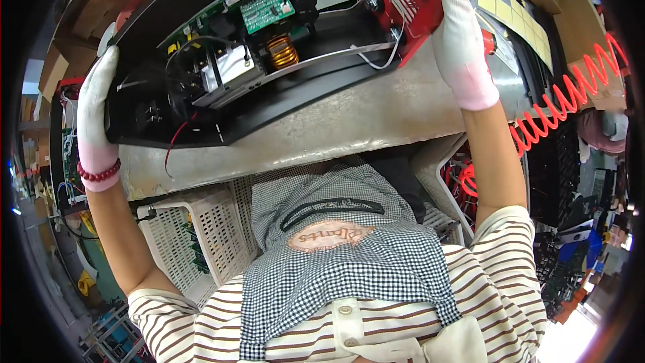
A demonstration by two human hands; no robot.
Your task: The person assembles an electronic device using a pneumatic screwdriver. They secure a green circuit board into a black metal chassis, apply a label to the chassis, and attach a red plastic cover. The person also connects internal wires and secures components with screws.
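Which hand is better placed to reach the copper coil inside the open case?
Right, probably. The right hand grips the red front panel, nearer the copper coil; the left hand holds the black case at its far end.

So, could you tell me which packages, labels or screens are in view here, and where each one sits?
Cardboard boxes: stacked upper left beyond the bench, brown.
Sheet of square labels: upper right, beside the right hand, pale yellow squares in a grid.
Oval patch: on the checked apron, peach with a darker rim.
No screens show.
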